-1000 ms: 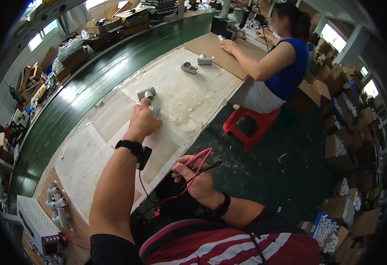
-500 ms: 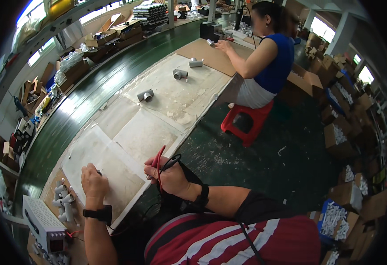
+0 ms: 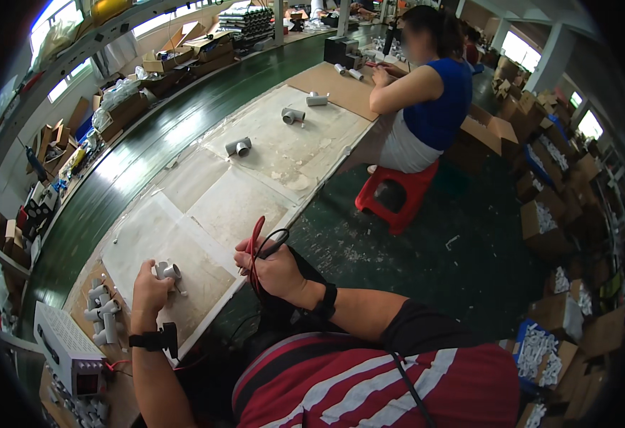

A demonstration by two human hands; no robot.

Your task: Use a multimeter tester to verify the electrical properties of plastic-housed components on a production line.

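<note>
Red and black test leads (image 3: 256, 250) are pinched in my right hand (image 3: 278, 274), above the near right edge of the white-covered table (image 3: 209, 285). My left hand (image 3: 150, 289) has its fingers and thumb around the left side of a grey T-shaped pipe fitting (image 3: 172, 272), whose round opening faces right. A small pale piece hangs by the fitting. Part of my grip is hidden behind the hand. Several similar grey fittings (image 3: 102, 314) lie in a heap left of my left hand.
A light metal box with a display (image 3: 69, 353) stands at the lower left. Three grey fittings, including the nearest (image 3: 239, 147), lie farther along the table. A co-worker in blue (image 3: 437, 93) sits on a red stool (image 3: 398, 200) at the far end. Cartons (image 3: 558, 314) line the right.
My left hand has turned, bringing the grey fitting into view beside it. My right hand has barely shifted with the leads. The co-worker's arms have drawn back, and a second pale piece shows there.
</note>
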